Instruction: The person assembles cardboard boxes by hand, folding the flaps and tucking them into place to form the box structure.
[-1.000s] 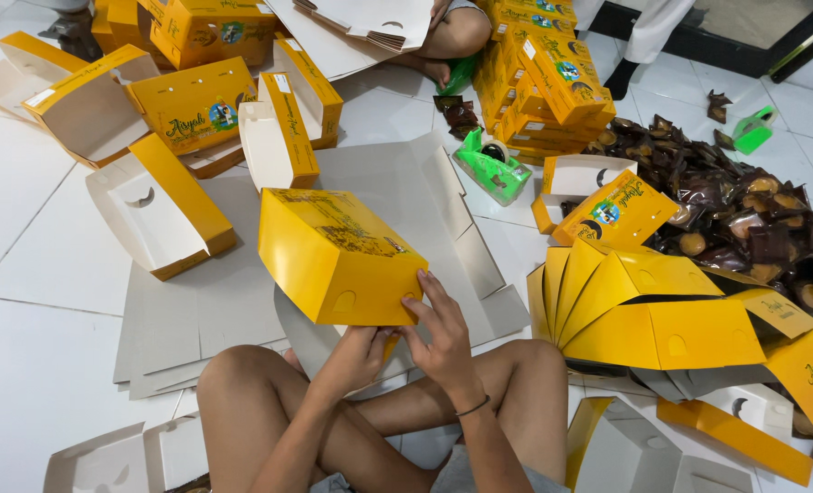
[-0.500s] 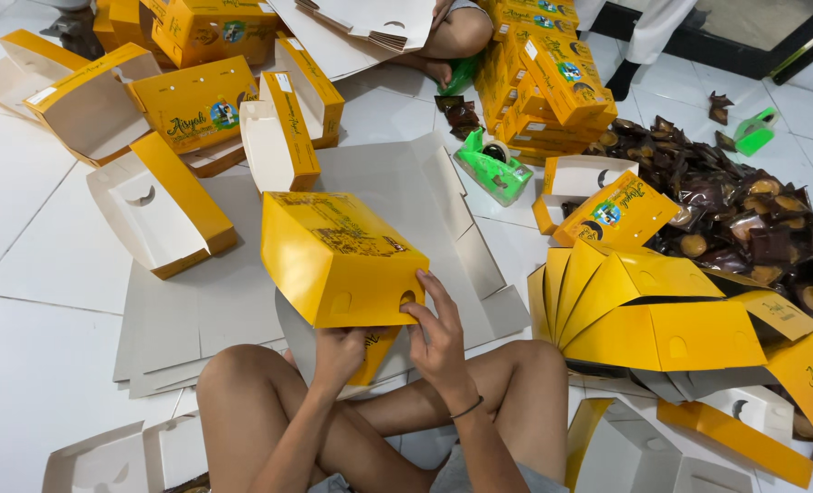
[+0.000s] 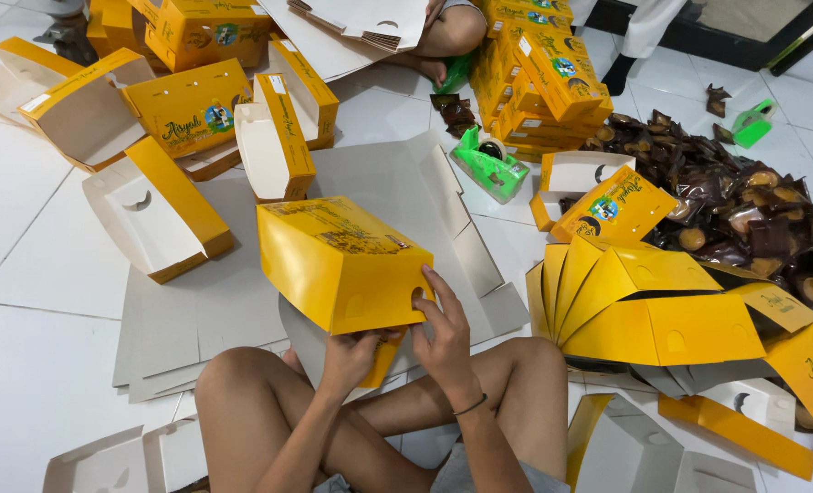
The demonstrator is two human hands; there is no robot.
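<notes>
White tiled floor [image 3: 32, 301] fills the view, and spread across it lie big flat grey cardboard sheets [image 3: 205, 310], unfolded and overlapping. To the right sits a dark heap of wrapped brown sweets [image 3: 753, 219], and in front of it a fan of folded yellow box blanks [image 3: 644, 310], standing on edge and leaning together. Up top, a stack of closed yellow boxes [image 3: 539, 73]; to the left, several half-built boxes [image 3: 160, 210] lie open, white insides showing. A green tape dispenser [image 3: 488, 166] rests on the floor between the stack and the sheets.

Now the centre: the yellow box [image 3: 338, 265] is held up above the person's crossed bare legs [image 3: 269, 411], tilted, its near lower edge toward the camera. The left hand [image 3: 351, 356] is under that edge, fingers curled and pinching a yellow flap that hangs below the box. The right hand [image 3: 443, 333] is at the near right corner, fingers held together and laid up against the side panel, the fingertips by a small half-round notch. A thin dark band circles the right wrist. Another person's bare leg [image 3: 447, 36] shows at the top edge.
</notes>
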